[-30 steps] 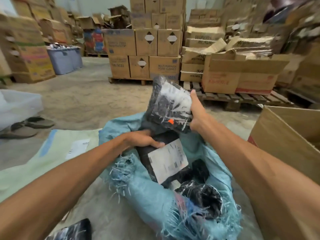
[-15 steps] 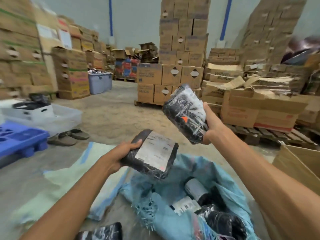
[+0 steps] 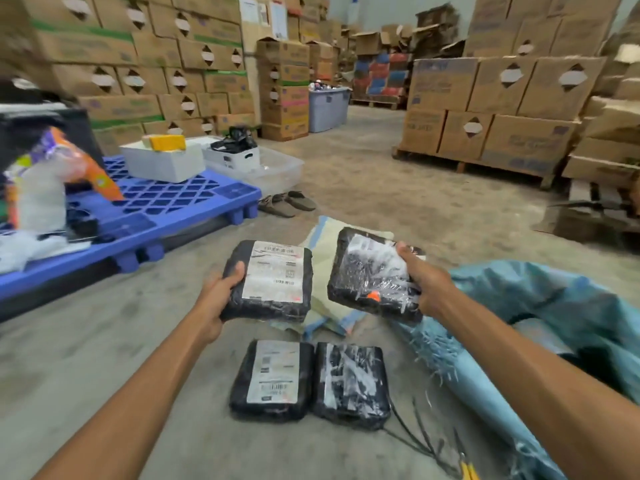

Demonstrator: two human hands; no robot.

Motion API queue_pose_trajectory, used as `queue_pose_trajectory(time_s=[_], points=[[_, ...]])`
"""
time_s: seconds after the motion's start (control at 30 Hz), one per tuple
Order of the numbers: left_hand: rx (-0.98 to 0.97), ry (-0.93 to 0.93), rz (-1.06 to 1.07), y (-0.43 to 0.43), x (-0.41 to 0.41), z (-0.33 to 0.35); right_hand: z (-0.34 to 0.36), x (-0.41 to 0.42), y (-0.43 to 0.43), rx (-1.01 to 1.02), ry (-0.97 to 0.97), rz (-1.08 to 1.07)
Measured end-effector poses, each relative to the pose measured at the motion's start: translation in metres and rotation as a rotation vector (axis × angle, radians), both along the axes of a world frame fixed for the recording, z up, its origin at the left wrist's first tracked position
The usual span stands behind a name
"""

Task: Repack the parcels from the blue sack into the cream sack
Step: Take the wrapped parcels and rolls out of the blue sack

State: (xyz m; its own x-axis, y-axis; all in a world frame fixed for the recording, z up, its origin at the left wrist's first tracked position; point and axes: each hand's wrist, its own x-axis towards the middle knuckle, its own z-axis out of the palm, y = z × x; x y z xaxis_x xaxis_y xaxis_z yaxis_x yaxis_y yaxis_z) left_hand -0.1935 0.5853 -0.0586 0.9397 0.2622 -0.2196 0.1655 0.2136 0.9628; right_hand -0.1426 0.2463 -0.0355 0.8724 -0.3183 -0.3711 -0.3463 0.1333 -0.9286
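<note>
My left hand [image 3: 220, 296] grips a black parcel with a white label [image 3: 272, 280] by its left edge. My right hand [image 3: 420, 284] grips a black parcel wrapped in clear tape [image 3: 369, 277] by its right edge. Both are held above the floor. Below them two more black parcels lie side by side on the concrete: a labelled one [image 3: 273, 379] and a taped one [image 3: 351, 384]. The blue sack [image 3: 540, 306] lies open at the right. The cream sack [image 3: 323, 306] lies flat on the floor behind the held parcels, mostly hidden by them.
A blue plastic pallet [image 3: 145, 209] with white boxes and bags stands at the left. A pair of sandals [image 3: 287, 204] lies beyond the cream sack. Stacked cartons on wooden pallets [image 3: 485, 112] line the back and right. Black cable ties [image 3: 426, 441] lie near the blue sack's frayed edge.
Both hands swung left and down from over the blue sack, carrying their parcels; they are now over the floor by the cream sack, where two other parcels have come into view.
</note>
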Motion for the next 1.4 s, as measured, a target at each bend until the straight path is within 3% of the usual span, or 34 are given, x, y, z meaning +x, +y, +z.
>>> queue_pose_trajectory(time_s=[0.13,0.4,0.47,0.53,0.67,0.77,0.9,1.03,1.1,1.2,1.4], points=[[0.016,0.064,-0.043,0.015,-0.026,-0.044,-0.06,-0.019,0.022,-0.161,0.116,-0.044],[0.061,0.221,-0.03,-0.001,-0.059,-0.134,-0.136,-0.053,0.044,-0.369,0.264,0.108],[0.31,0.217,0.049,-0.005,-0.06,-0.147,-0.148,-0.058,0.05,-0.483,0.271,0.19],[0.613,0.209,0.103,-0.008,-0.058,-0.153,-0.157,-0.059,0.052,-0.73,0.314,0.273],[1.27,0.461,0.098,-0.017,-0.048,-0.144,-0.131,-0.057,0.045,-1.045,0.282,0.515],[1.309,0.263,0.147,-0.046,-0.033,-0.117,-0.093,-0.051,0.029,-1.036,0.119,0.631],[1.186,-0.217,-0.09,-0.146,0.002,-0.068,-0.042,-0.047,-0.041,-1.064,-0.162,0.343],[0.943,-0.51,-0.37,-0.27,0.016,-0.017,0.01,-0.057,-0.149,-1.16,-0.192,0.177],[0.873,-0.577,-0.482,-0.325,0.017,-0.003,0.017,-0.066,-0.201,-1.244,-0.109,0.163],[0.958,-0.577,-0.715,-0.388,0.024,-0.007,0.007,-0.084,-0.26,-1.292,-0.007,0.263],[1.305,-0.394,-0.986,-0.461,0.056,-0.063,-0.053,-0.092,-0.314,-1.327,0.238,0.757]])
